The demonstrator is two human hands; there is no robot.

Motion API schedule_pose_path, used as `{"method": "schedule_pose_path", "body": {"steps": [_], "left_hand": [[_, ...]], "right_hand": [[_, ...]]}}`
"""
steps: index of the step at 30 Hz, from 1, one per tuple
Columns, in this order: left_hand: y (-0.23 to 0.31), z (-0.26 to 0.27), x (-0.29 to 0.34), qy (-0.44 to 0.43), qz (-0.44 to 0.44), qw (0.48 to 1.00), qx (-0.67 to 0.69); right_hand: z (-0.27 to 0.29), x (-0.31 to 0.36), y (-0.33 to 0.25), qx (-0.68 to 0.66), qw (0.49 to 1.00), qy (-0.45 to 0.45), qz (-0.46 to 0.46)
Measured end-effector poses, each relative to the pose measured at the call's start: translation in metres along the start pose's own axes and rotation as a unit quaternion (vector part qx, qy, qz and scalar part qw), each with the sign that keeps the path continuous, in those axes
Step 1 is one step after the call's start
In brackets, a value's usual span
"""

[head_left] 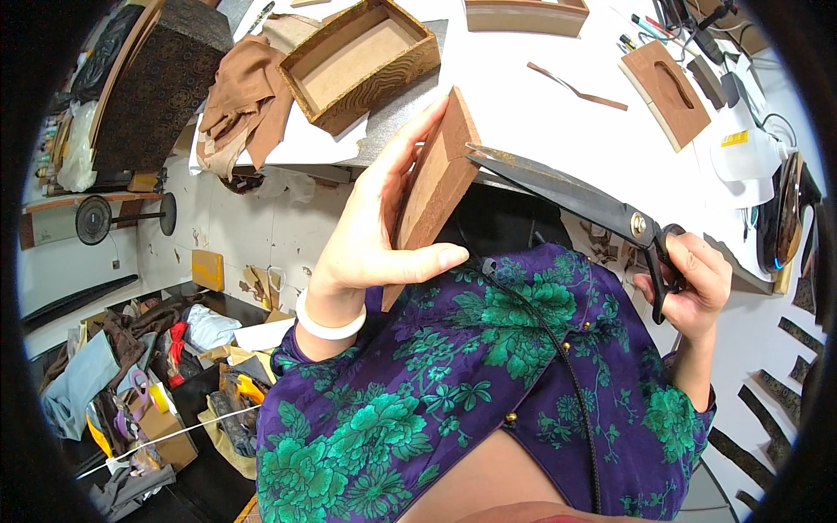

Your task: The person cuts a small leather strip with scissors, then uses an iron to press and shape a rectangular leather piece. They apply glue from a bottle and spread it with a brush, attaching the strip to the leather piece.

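My left hand [375,213] grips a brown leather-look box or panel [436,179], tilted on edge, thumb on the near side and fingers around the back. My right hand [693,283] is closed around the black handles of large scissors [567,192]. Their long blades point left, and the tips lie at the brown piece's upper right edge; whether they touch it I cannot tell. Beyond my left hand stands an open tray-like box [362,65] with gold-brown patterned sides and a beige inside. Beside it lies crumpled brown leather or cloth [248,100].
A thin brown strip [577,87] lies on the white table [514,65]. To the right are a brown panel with an oval slot [667,91] and a translucent bottle [745,157]. Another brown box [527,16] stands at the back. Scraps and bags [148,375] fill the lower left.
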State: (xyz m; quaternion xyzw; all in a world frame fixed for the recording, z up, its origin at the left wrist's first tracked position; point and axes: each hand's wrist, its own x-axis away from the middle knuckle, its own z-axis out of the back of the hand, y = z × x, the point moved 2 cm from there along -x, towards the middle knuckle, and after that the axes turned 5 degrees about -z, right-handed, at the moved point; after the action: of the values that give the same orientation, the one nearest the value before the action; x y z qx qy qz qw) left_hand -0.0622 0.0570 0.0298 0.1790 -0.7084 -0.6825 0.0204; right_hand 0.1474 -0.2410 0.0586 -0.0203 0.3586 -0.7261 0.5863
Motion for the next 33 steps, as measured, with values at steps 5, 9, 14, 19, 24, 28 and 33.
{"method": "schedule_pose_path", "body": {"steps": [5, 9, 14, 19, 24, 28, 33], "left_hand": [[0.0010, -0.0007, -0.0002, -0.001, 0.003, 1.000, 0.001], [0.0013, -0.0017, -0.0001, 0.005, 0.008, 1.000, 0.004], [0.0014, -0.0030, 0.0002, 0.007, 0.021, 1.000, 0.003], [-0.0027, -0.0053, 0.0034, 0.008, 0.010, 1.000, 0.029], [0.0007, -0.0057, 0.0013, 0.009, 0.042, 0.999, 0.031], [-0.0032, -0.0056, 0.0020, 0.011, 0.024, 0.999, 0.035], [-0.0014, -0.0078, 0.0018, 0.017, 0.034, 0.998, 0.047]], "right_hand": [[-0.0008, 0.0024, 0.0010, 0.015, 1.000, 0.014, 0.011], [-0.0015, 0.0041, 0.0007, 0.027, 0.999, 0.025, 0.016], [-0.0028, 0.0069, 0.0017, 0.036, 0.999, 0.028, 0.016], [-0.0040, 0.0066, 0.0050, 0.011, 0.999, 0.040, -0.008], [-0.0003, 0.0063, 0.0025, -0.001, 0.999, 0.043, -0.027], [-0.0037, 0.0070, 0.0027, 0.006, 0.999, 0.038, 0.015], [-0.0059, 0.0065, 0.0007, 0.020, 0.999, 0.040, 0.021]]}}
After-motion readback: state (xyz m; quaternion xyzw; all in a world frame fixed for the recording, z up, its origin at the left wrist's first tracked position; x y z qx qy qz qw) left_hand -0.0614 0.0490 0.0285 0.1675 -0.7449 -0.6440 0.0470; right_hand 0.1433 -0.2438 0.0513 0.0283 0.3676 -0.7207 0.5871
